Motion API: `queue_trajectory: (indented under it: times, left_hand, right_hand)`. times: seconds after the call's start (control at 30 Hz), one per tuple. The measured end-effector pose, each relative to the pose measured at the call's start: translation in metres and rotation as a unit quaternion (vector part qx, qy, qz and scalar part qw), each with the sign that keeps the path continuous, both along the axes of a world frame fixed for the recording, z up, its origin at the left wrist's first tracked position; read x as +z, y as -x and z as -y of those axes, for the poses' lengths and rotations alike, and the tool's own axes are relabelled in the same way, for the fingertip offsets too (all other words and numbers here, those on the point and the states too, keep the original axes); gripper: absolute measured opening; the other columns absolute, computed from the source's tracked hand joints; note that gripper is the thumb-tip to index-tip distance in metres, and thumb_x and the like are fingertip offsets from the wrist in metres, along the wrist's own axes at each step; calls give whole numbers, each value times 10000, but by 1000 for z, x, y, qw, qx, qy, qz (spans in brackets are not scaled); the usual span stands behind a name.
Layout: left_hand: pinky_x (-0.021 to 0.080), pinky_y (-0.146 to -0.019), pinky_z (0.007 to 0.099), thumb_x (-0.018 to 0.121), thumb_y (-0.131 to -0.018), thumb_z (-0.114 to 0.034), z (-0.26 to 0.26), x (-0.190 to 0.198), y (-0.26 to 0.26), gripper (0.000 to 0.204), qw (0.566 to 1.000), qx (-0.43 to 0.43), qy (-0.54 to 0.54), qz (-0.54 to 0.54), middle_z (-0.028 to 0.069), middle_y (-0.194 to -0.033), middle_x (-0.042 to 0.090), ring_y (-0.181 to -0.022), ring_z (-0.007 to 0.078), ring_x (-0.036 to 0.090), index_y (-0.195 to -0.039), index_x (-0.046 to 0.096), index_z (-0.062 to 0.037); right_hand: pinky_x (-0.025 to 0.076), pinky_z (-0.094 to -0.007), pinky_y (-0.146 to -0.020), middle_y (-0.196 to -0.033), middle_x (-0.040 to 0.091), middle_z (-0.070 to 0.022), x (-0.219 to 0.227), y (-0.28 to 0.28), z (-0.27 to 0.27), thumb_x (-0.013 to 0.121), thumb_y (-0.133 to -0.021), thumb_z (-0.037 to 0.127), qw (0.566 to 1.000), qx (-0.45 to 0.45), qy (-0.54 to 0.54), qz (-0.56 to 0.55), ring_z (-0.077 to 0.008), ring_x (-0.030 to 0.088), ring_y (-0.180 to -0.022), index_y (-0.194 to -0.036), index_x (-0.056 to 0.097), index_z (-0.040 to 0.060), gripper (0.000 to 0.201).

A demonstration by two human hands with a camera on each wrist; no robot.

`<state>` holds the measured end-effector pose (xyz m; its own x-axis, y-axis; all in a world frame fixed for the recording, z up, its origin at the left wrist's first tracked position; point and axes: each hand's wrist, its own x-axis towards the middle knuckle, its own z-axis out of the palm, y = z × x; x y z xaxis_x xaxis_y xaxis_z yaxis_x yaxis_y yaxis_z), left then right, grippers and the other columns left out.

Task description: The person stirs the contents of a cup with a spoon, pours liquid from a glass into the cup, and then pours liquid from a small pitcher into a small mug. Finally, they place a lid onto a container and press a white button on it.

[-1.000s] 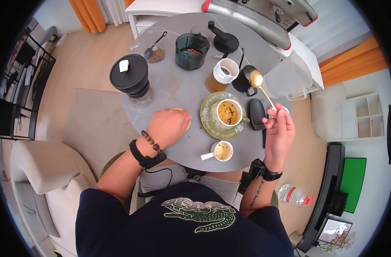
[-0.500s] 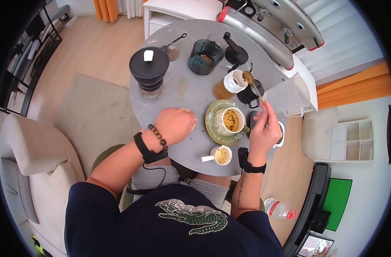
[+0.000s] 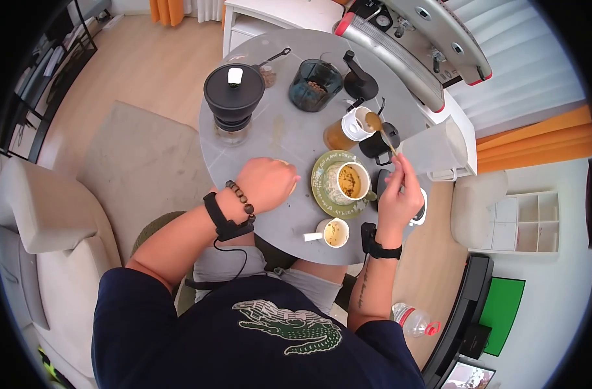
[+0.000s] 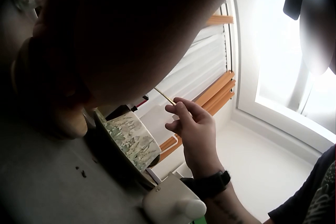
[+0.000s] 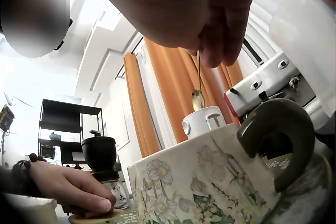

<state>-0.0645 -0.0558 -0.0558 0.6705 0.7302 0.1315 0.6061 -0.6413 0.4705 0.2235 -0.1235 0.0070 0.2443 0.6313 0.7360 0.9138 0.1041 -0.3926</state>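
Note:
My right hand [image 3: 399, 201] pinches the handle of a gold spoon [image 3: 373, 122], raised over the table. Its bowl overlaps the rim of a white-topped container of amber liquid [image 3: 338, 137] in the head view and shows just above the white top [image 5: 202, 121] in the right wrist view. My left hand [image 3: 266, 185] rests at the near left table edge, fingers curled over a thin round tan disc [image 5: 94, 217], mostly hidden. Between the hands, a floral cup [image 3: 349, 181] with dark bits in yellowish liquid stands on a green saucer [image 3: 322, 194]. Nearer is a small white handled cup [image 3: 335, 233].
A black-lidded grinder [image 3: 233, 91] stands far left on the grey table [image 3: 263, 139]. Behind are a dark clear container [image 3: 315, 87] of beans and a black crank handle [image 3: 360, 84]. A black pot [image 3: 381, 144] and translucent pitcher [image 3: 435, 149] stand right.
The right hand has brought the spoon leftward, toward the white-topped container, and its bowl has turned from facing up to tipped. The left hand stays at the disc. The head view has shifted slightly.

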Motion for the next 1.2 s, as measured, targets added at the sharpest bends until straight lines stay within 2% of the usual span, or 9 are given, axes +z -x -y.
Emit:
queue_trajectory:
  times: [0.1,0.37,0.47,0.57,0.7,0.8,1.0,1.17,1.2]
  left_hand:
    - [609,-727,559,621,-1129,-311,0,-3,-1,326,1000,-4,-5,2,180,-874,781,-827,427,769,-957,750,-66]
    - [610,-729,555,617,-1132,-311,-1,-3,-1,329,1000,-3,-12,-3,178,-870,781,-829,422,772,-956,753,-69]
    - [609,-727,552,618,-1130,-310,1,2,-2,328,1000,0,-8,-10,180,-855,776,-822,420,770,-953,754,-70]
    - [621,-758,536,629,-1111,-275,0,1,-1,329,1000,0,3,-17,175,-911,795,-850,410,780,-936,781,-42]
    - [603,-724,564,614,-1131,-321,0,-1,-2,331,1000,-3,-8,-14,174,-842,773,-812,432,763,-961,754,-73]
    - [600,-727,569,606,-1136,-328,2,1,-2,335,1000,4,-2,-12,174,-840,771,-810,436,761,-965,755,-81]
    - [594,-747,575,586,-1146,-333,1,4,-1,340,1000,3,4,-16,172,-869,777,-834,437,757,-984,766,-95]
    - [590,-777,575,571,-1152,-332,0,3,-2,349,1000,-10,-3,-6,172,-906,782,-867,442,751,-992,767,-91]
    - [590,-782,575,569,-1152,-331,0,6,-2,350,1000,-9,-2,-11,174,-911,781,-872,444,749,-990,765,-89]
  right_hand:
    - [604,-294,-643,-1113,872,-132,0,-1,2,701,-1088,-15,1000,14,27,5,-162,766,-721,-1272,820,1,219]
    - [607,-306,-648,-1096,872,-118,3,3,2,692,-1085,-34,999,2,-38,-13,-160,763,-730,-1278,812,-5,229]
    - [601,-307,-640,-1079,870,-122,1,-1,2,690,-1084,-40,1000,22,-19,-11,-156,757,-719,-1280,807,-11,230]
    - [594,-297,-638,-1065,868,-125,4,1,2,682,-1088,-39,999,3,-31,-19,-152,751,-705,-1283,805,-8,232]
    - [588,-289,-637,-1057,868,-124,1,-5,-1,681,-1092,-28,998,7,-47,-33,-148,743,-691,-1287,803,-6,231]
    - [602,-270,-675,-1090,868,-140,0,-9,2,666,-1131,19,996,30,14,-78,-113,731,-738,-1327,790,-28,238]
    - [590,-268,-707,-1063,846,-178,27,-15,16,657,-1164,84,956,43,-58,-283,-103,705,-727,-1352,746,-53,249]
    - [583,-264,-710,-1008,834,-174,33,-22,50,655,-1164,85,950,24,-73,-304,-100,700,-737,-1350,745,-59,252]
    - [579,-261,-708,-989,834,-166,27,-21,58,659,-1162,89,947,25,-37,-319,-98,699,-738,-1345,749,-56,250]
